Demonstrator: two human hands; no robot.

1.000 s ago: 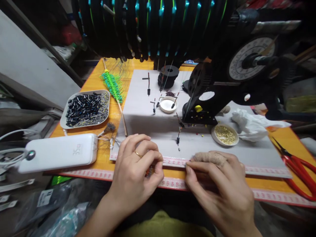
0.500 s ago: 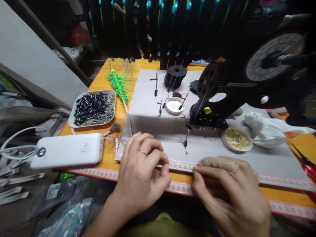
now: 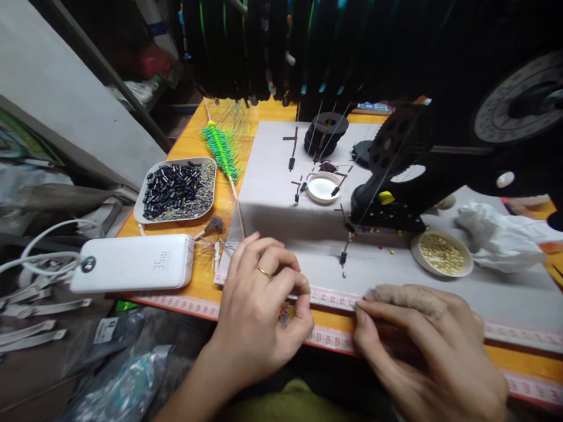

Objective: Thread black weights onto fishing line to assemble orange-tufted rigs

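My left hand, with a ring on one finger, pinches thumb to index finger at the front edge of the white board. What that pinch holds is too small to make out. Partly behind its thumb is a small orange and grey bristly bundle. To the right, my right hand has thumb and index finger pressed together over the pink measuring tape along the board's edge. A tan wrap covers one of its fingers. Something small and dark shows at that fingertip; its kind is unclear.
A tray of black and grey pieces and a white power bank stand left. Beyond lies a green bristly bundle on a stick. A black machine hangs over the board. Right are a dish of gold beads and crumpled white paper.
The view has swung slightly, so most things appear further right. Both hands keep the same pinched poses over the board's front edge.
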